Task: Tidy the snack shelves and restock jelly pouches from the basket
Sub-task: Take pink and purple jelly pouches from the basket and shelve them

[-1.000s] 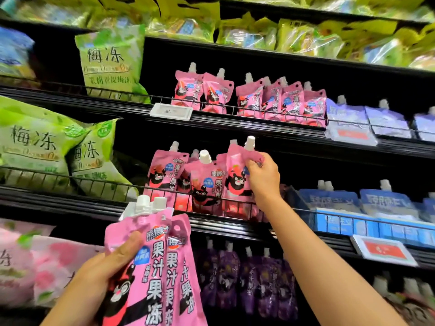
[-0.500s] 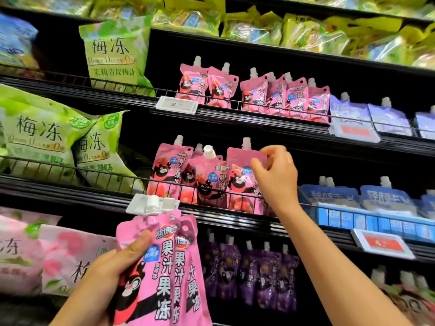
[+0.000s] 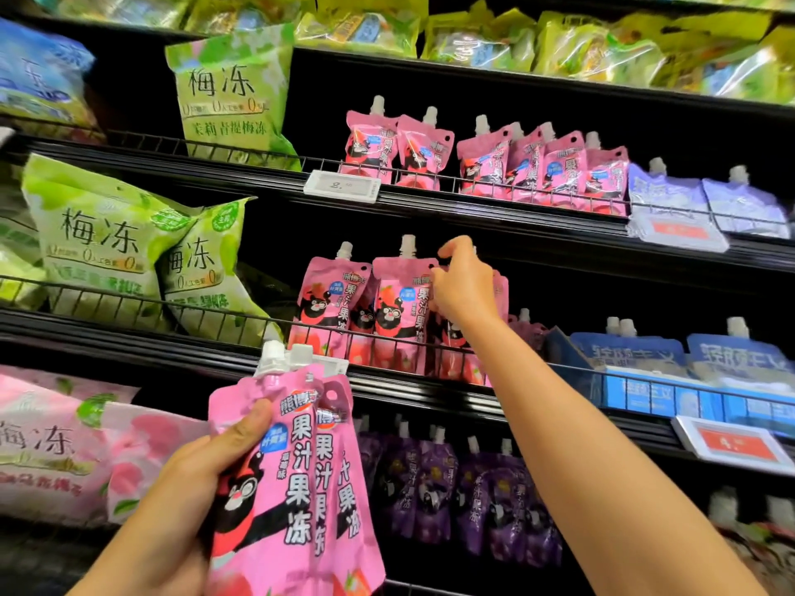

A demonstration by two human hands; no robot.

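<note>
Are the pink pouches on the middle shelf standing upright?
Upright: the pink pouches stand spouts up behind the wire rail. The right hand hides the rightmost ones.

Three pink pouches (image 3: 301, 479) in hand, six on the upper shelf (image 3: 486, 159), four green bags (image 3: 234, 96).

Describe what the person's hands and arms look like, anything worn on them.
Both are bare. The left hand and right hand show no gloves, and no rings or watch are visible. Both forearms are uncovered as far as the frame shows; no sleeve or wristband comes into view.
</note>
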